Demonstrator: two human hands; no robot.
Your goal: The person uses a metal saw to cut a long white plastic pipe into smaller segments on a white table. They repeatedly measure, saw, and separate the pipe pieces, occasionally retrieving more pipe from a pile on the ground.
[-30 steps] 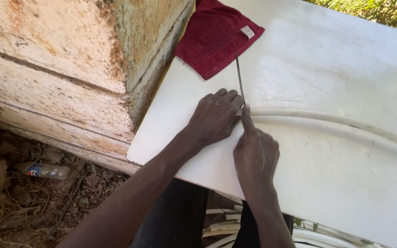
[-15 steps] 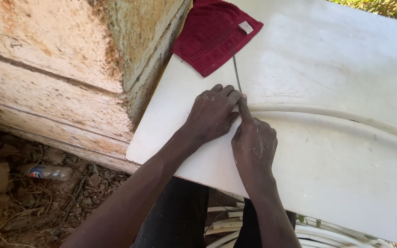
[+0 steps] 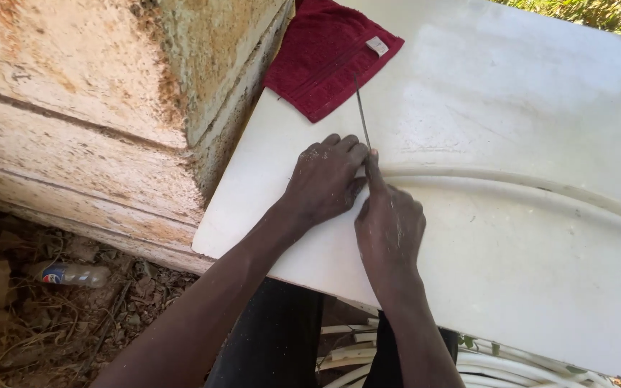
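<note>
On the ground at the lower left, among dry leaves and twigs, lies a clear plastic bottle (image 3: 73,274) with a blue and red label band near its cap end. At the top of the white panel (image 3: 512,129), a dark red towel (image 3: 330,56) lies flat, with a small white rectangular tag sewn near its right corner. The panel leans against a weathered, stained wall (image 3: 73,108).

Compared with half a second before, both hands sit in nearly the same spot on the panel, and the thin metal blade (image 3: 361,111) still points up toward the towel; the view has shifted only slightly.

The left hand (image 3: 325,181) lies palm down on the panel, its fingers (image 3: 339,147) curled lightly together and pressing the surface just beside the blade. The right hand (image 3: 389,228) is closed around the lower end of the blade, its fingers folded narrow into the palm and the forefinger stretched along the tool. The blade stands close to the panel's surface, just above a raised curved ridge, its tip reaching the towel's lower edge. The two hands touch each other at the blade.
</note>
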